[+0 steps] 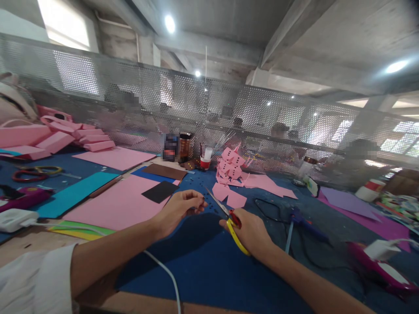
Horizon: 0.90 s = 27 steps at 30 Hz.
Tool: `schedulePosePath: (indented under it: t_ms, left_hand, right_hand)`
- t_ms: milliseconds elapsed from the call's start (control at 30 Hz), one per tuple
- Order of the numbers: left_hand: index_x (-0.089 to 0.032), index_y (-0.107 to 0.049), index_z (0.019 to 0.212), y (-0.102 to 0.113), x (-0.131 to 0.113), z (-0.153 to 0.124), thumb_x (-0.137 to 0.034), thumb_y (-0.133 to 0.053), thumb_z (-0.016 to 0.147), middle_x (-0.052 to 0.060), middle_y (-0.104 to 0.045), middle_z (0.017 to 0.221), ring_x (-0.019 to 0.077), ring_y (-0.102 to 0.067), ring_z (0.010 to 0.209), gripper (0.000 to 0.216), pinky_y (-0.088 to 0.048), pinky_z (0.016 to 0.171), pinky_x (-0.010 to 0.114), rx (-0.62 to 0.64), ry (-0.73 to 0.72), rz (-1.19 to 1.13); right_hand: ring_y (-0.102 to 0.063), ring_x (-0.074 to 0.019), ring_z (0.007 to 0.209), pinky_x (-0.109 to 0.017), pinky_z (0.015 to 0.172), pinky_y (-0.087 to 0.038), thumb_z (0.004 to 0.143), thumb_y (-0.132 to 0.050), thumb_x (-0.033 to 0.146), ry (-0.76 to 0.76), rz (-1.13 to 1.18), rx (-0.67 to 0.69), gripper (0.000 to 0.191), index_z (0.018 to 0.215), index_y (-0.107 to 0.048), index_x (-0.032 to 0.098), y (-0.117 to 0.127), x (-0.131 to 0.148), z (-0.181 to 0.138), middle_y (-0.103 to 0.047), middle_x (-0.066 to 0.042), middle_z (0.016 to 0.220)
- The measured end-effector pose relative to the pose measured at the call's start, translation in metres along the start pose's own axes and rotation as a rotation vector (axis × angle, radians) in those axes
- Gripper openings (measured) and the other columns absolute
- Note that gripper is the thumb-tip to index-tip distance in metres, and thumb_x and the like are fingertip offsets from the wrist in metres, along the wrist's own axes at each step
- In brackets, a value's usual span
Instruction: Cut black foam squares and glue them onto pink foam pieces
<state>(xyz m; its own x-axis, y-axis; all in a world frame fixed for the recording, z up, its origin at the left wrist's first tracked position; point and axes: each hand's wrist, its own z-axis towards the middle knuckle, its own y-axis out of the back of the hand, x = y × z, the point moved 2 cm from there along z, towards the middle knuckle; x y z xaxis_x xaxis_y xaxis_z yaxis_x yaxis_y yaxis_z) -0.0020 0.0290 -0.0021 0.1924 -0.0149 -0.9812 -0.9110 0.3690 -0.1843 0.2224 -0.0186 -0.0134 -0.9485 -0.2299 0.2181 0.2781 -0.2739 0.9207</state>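
My right hand (250, 231) is closed around the scissors (236, 233), whose handles are yellow and red. Their blades point up and left, toward my other hand, and look slightly parted. Thumb and fingers of my left hand (181, 207) are pinched together just left of the blade tips. Something dark and tiny may be at those fingertips, but I cannot make it out. Small dark bits (211, 205) lie scattered on the blue mat (209, 270) beneath. Beyond the blades sit cut pink pieces (229, 196) and a pink paper model (231, 168) with black dots.
On the left lie pink sheets (114, 203), a black piece (159, 192), a teal sheet (77, 194) and another pair of scissors (36, 172). A glue gun (306, 224) with its cord lies at right, near purple sheets (350, 203). A perforated metal screen (196, 100) stands behind.
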Motion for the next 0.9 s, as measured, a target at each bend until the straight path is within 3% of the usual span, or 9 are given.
schedulePosePath:
  t_ms: [200, 367, 500, 667, 733, 833, 900]
  left_hand:
    - [-0.015, -0.064, 0.084, 0.010, -0.008, 0.007, -0.025, -0.070, 0.078, 0.005, -0.069, 0.085, 0.0127, -0.062, 0.077, 0.013, -0.048, 0.075, 0.025, -0.052, -0.049, -0.023]
    - [-0.016, -0.063, 0.086, 0.024, -0.029, 0.004, -0.029, -0.070, 0.078, 0.003, -0.068, 0.082, 0.0130, -0.062, 0.076, 0.017, -0.047, 0.072, 0.025, -0.112, -0.162, 0.060]
    - [-0.017, -0.062, 0.085, 0.046, -0.041, -0.004, -0.035, -0.069, 0.078, 0.002, -0.069, 0.077, 0.0144, -0.062, 0.073, 0.020, -0.047, 0.071, 0.026, -0.240, -0.244, 0.316]
    - [-0.018, -0.062, 0.071, 0.078, -0.034, 0.001, -0.050, -0.062, 0.080, 0.001, -0.065, 0.067, 0.0178, -0.059, 0.066, 0.033, -0.042, 0.061, 0.027, -0.371, -0.281, 0.875]
    - [-0.019, -0.064, 0.079, 0.084, -0.027, 0.010, -0.049, -0.057, 0.083, 0.002, -0.068, 0.075, 0.0196, -0.062, 0.072, 0.030, -0.045, 0.066, 0.029, -0.335, -0.320, 1.009]
    - [-0.020, -0.064, 0.100, 0.085, -0.014, 0.030, -0.040, -0.051, 0.085, 0.007, -0.071, 0.104, 0.0235, -0.065, 0.093, 0.028, -0.049, 0.083, 0.034, -0.226, -0.379, 1.162]
    - [-0.021, -0.065, 0.101, 0.083, -0.007, 0.042, -0.037, -0.051, 0.084, 0.009, -0.070, 0.111, 0.0269, -0.063, 0.104, 0.027, -0.045, 0.092, 0.038, -0.195, -0.392, 1.218]
  right_hand:
    - [-0.054, -0.0157, 0.063, -0.027, 0.056, -0.021, 0.087, -0.055, 0.062, 0.016, -0.001, -0.015, 0.043, 0.074, -0.052, 0.021, 0.000, -0.002, -0.001, -0.061, 0.000, 0.072]
    - [-0.054, -0.0158, 0.062, -0.027, 0.056, -0.020, 0.086, -0.053, 0.064, 0.016, -0.001, -0.032, 0.044, 0.075, -0.052, 0.021, 0.000, -0.004, 0.001, -0.061, 0.000, 0.071]
    - [-0.054, -0.0152, 0.061, -0.026, 0.055, -0.021, 0.088, -0.052, 0.063, 0.001, 0.015, -0.042, 0.044, 0.074, -0.051, 0.021, 0.002, -0.005, 0.002, -0.061, 0.000, 0.070]
    - [-0.055, -0.0149, 0.061, -0.026, 0.055, -0.022, 0.086, -0.056, 0.061, -0.013, 0.020, -0.055, 0.042, 0.074, -0.051, 0.021, 0.003, -0.004, 0.003, -0.061, 0.000, 0.069]
    - [-0.055, -0.0148, 0.060, -0.026, 0.055, -0.022, 0.087, -0.055, 0.060, -0.014, 0.020, -0.059, 0.041, 0.075, -0.051, 0.021, 0.003, -0.005, 0.003, -0.062, 0.000, 0.070]
    - [-0.055, -0.0148, 0.060, -0.026, 0.055, -0.023, 0.087, -0.055, 0.059, -0.020, 0.030, -0.052, 0.040, 0.075, -0.052, 0.021, 0.002, -0.007, 0.004, -0.062, 0.000, 0.070]
    - [-0.055, -0.0150, 0.060, -0.026, 0.055, -0.024, 0.086, -0.058, 0.059, -0.025, 0.036, -0.041, 0.040, 0.075, -0.053, 0.021, 0.001, -0.008, 0.004, -0.062, 0.000, 0.069]
